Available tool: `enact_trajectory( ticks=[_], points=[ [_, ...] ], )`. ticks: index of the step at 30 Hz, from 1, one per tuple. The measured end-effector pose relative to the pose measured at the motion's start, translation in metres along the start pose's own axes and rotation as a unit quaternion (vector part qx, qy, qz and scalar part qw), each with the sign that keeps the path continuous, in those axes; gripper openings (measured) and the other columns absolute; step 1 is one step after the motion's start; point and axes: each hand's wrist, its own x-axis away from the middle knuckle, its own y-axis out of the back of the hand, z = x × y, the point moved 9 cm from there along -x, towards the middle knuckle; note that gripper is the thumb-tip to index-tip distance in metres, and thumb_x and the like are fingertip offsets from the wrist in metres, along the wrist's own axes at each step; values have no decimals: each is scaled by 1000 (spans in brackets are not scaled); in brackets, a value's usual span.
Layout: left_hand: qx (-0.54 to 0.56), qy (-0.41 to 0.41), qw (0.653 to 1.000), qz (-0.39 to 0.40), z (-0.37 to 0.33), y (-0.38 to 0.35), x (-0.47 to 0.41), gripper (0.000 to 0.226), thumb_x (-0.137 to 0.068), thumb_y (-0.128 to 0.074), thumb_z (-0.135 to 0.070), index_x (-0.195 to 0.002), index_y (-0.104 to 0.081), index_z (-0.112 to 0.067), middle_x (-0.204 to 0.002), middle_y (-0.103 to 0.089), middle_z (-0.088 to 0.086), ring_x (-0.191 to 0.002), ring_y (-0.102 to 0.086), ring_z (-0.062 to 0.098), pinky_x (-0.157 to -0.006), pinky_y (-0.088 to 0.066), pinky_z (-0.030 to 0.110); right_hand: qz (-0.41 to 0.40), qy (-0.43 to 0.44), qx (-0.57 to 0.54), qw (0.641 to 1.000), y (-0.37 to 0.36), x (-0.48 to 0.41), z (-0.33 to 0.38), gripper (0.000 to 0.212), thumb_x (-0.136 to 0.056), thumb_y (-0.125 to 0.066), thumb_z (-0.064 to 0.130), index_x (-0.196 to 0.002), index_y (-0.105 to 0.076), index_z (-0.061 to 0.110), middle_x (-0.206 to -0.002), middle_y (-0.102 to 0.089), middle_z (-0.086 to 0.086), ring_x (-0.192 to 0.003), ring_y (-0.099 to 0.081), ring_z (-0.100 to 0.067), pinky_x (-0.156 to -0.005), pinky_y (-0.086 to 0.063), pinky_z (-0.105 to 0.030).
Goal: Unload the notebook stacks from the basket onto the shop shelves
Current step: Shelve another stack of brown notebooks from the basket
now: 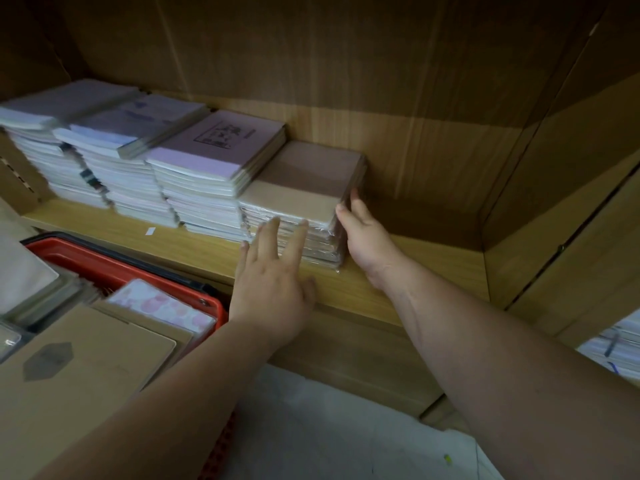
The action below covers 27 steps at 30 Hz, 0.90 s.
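Stack [301, 202]: film-wrapped, likely heavy, slippery; take by both sides; left hand [273, 282], right hand [363, 237] pressing it, fingers straight.

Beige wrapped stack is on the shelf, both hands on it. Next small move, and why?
Probably a short push back with the left hand, whose straight fingers press the front of the wrapped beige stack, while the right hand steadies its right side. The stack seems to sit slightly forward of the lilac stack beside it, near the front edge of the shelf.
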Motion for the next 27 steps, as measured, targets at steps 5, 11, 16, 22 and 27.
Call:
enact_trajectory(
  ticks=[5,11,16,22,27],
  points=[
    [30,-18,995,97,-9,-17,-7,92,-97,-51,-22,-157,16,-37,-162,34,3,-155,7,35,-125,-16,50,9,-38,-50,998,-22,-6,-5,59,-103,-43,50,-157,-31,27,-163,-31,6,-146,-33,-14,-122,-28,-45],
    [98,-6,984,147,-7,-20,-8,102,-92,-54,-4,-157,14,-42,-158,41,-8,-156,4,29,-121,-28,48,12,-52,-95,994,-24,-10,-6,56,-108,-43,38,-160,-25,25,-157,-40,4,-138,-42,-13,-117,-33,-39],
    [117,18,986,116,3,7,5,90,-96,-56,-18,-157,3,-46,-167,22,-7,-156,-5,29,-124,-20,48,-61,-13,-12,998,-11,10,2,74,-96,-42,63,-161,-21,35,-168,-23,4,-154,-25,-23,-125,-23,-51],
    [116,108,986,55,71,60,76,73,-97,-57,-38,-157,-17,-46,-170,0,1,-153,-19,33,-121,-26,49,-103,167,75,978,-51,92,40,68,-104,-52,38,-163,-19,24,-172,-4,3,-158,0,-13,-124,-8,-26],
    [21,213,976,42,161,115,142,74,-82,-45,-58,-153,-34,-38,-157,-39,6,-141,-39,32,-114,-36,45,51,197,122,971,-150,144,44,62,-98,-54,50,-155,-38,33,-167,-18,11,-155,-10,-7,-122,-18,-29]
  ],
)
